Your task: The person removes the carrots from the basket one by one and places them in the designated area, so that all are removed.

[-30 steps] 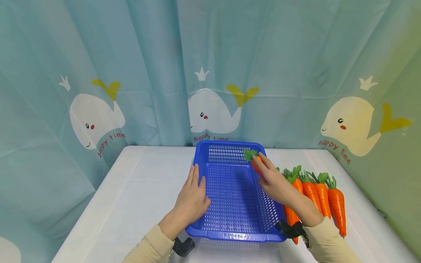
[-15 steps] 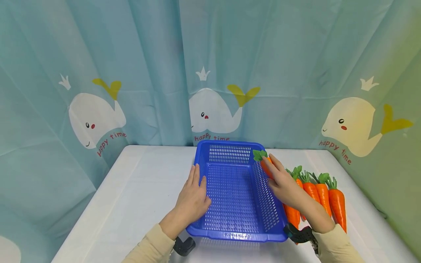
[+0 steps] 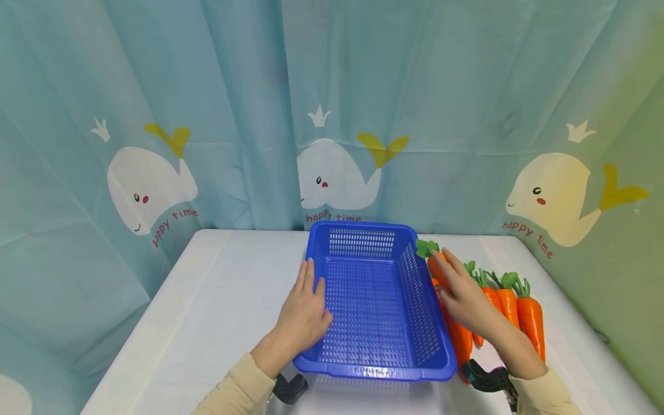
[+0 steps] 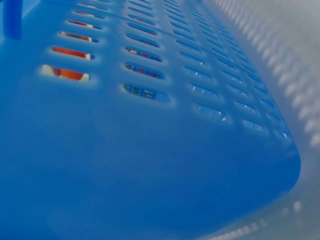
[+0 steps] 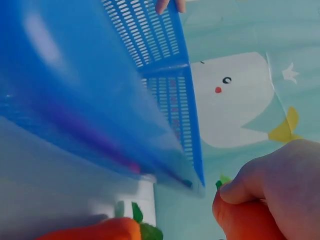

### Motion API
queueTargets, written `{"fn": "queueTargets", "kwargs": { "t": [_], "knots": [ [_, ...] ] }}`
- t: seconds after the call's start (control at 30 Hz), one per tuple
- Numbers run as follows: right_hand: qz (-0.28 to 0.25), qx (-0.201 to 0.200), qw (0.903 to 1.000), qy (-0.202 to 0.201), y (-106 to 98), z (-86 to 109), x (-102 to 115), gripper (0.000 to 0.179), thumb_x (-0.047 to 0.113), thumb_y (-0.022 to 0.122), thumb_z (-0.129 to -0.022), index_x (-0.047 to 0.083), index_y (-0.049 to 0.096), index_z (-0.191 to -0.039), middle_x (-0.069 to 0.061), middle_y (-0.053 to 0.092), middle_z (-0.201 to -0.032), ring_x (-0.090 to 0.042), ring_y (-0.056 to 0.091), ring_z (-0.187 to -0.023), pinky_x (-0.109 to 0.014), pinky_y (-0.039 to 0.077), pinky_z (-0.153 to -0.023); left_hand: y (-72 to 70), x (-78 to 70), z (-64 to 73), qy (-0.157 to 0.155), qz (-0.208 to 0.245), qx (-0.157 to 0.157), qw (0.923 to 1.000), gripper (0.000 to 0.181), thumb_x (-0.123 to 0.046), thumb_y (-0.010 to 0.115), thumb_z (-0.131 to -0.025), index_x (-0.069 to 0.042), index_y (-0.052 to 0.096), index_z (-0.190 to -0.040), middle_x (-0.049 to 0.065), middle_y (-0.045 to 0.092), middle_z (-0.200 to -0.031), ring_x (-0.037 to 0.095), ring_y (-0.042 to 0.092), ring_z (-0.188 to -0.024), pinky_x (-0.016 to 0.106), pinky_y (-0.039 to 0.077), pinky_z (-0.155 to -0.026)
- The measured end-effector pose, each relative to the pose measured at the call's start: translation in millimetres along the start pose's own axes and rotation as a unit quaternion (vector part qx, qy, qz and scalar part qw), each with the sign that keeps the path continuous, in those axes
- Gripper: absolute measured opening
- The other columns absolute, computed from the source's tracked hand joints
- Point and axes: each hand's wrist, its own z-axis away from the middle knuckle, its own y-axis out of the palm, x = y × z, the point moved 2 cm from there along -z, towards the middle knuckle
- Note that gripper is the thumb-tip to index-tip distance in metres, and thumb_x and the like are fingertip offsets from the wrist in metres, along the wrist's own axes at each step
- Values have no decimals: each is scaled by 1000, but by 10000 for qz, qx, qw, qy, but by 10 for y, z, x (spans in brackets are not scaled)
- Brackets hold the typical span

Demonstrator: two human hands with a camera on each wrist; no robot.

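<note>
A blue plastic basket (image 3: 374, 372) with slotted walls stands on the table. My left hand (image 3: 300, 316) rests on its left rim with fingers extended. The left wrist view shows only the slotted basket wall (image 4: 125, 160) close up. My right hand (image 3: 471, 302) is just beyond the right rim, gripping an orange carrot (image 3: 438, 270) with green leaves. In the right wrist view, the thumb and hand (image 5: 287, 180) close round that carrot (image 5: 245, 220); its lower part is hidden. Several more carrots (image 3: 531, 325) lie side by side to the basket's right, partly covered by my right arm.
The white table (image 3: 233, 288) extends to the left of the basket. A light blue curtain (image 3: 446, 115) with whale prints hangs behind and along the sides. In the right wrist view, another carrot (image 5: 100, 230) lies near the basket's outer wall.
My right hand has carried the carrot rightward, from above the basket's right side to outside its rim. My left hand and the basket have stayed in place.
</note>
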Motion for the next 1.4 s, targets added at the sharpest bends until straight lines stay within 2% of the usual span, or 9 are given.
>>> {"fn": "queueTargets", "kwargs": {
  "t": [0.4, 0.5, 0.73, 1.03, 1.4],
  "knots": [
    [-237, -9, 9989, 394, -37, 158, -184, 72, -6, 50, -90, 0, 21, -156, -32, 14, -160, -60, 25, -139, -76, 29, -103, 3, 3, -1, -19, 21, 32, 10000, 58, -16, 65, -84, 16, 54, -131, 37, 21, -157, 48, 13, -151, 53, 30, -118],
    [-296, 15, 9985, 455, -7, 201, -227, 72, -5, 50, -91, 0, 20, -156, -32, 13, -160, -60, 24, -139, -76, 28, -102, 21, 15, -8, -6, 29, -20, 10000, 58, -16, 65, -84, 16, 54, -131, 37, 22, -156, 48, 14, -150, 53, 31, -118],
    [-244, 48, 9979, 606, 86, 271, -294, 72, -5, 53, -91, -2, 21, -155, -34, 13, -158, -62, 26, -136, -77, 28, -102, 10, 8, -5, -45, -22, 99, 9999, 58, -17, 64, -84, 16, 54, -131, 37, 21, -157, 48, 13, -151, 52, 29, -119],
    [-105, -166, 9986, 486, 222, 291, -376, 67, -7, 53, -89, -10, 27, -151, -37, 20, -154, -63, 32, -132, -75, 30, -103, 13, 1, -9, -63, -12, 135, 9999, 58, -17, 65, -85, 16, 53, -132, 37, 19, -157, 47, 12, -151, 51, 28, -120],
    [-121, -184, 9979, 607, 327, 284, -381, 68, -5, 52, -91, -8, 24, -153, -37, 15, -156, -62, 30, -134, -74, 31, -103, 6, 1, -14, -18, -108, 98, 9999, 57, -17, 65, -85, 16, 54, -131, 37, 21, -157, 48, 15, -150, 52, 31, -118]
  ]
}}
